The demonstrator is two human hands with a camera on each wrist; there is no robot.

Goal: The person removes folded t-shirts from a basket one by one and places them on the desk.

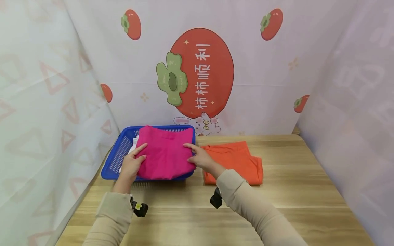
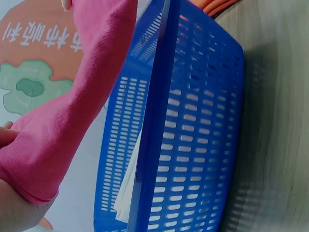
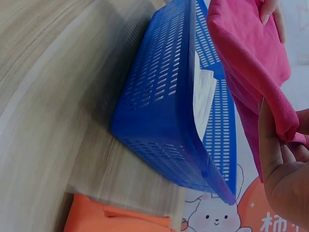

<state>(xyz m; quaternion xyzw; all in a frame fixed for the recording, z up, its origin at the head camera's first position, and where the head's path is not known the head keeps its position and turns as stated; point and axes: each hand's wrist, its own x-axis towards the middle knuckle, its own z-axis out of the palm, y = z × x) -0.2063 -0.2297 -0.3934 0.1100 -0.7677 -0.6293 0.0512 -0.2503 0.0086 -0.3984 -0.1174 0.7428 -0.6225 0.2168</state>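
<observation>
A folded bright pink cloth [image 1: 166,153] is held up above a blue plastic basket [image 1: 112,164]. My left hand [image 1: 131,165] pinches its left edge between thumb and fingers. On the opposite edge, my right hand [image 1: 201,158] grips the cloth the same way, with the thumb underneath in the right wrist view. Inside the basket lies a white cloth [image 3: 203,99], partly hidden by the pink one in the head view. Both wrist views show a gap between the pink cloth and the basket rim [image 2: 157,106].
An orange folded cloth [image 1: 235,164] lies on the wooden table [image 1: 295,191] to the right of the basket. Behind the table hangs a white curtain [image 1: 252,68] printed with persimmons and a rabbit; similar sheets close off both sides.
</observation>
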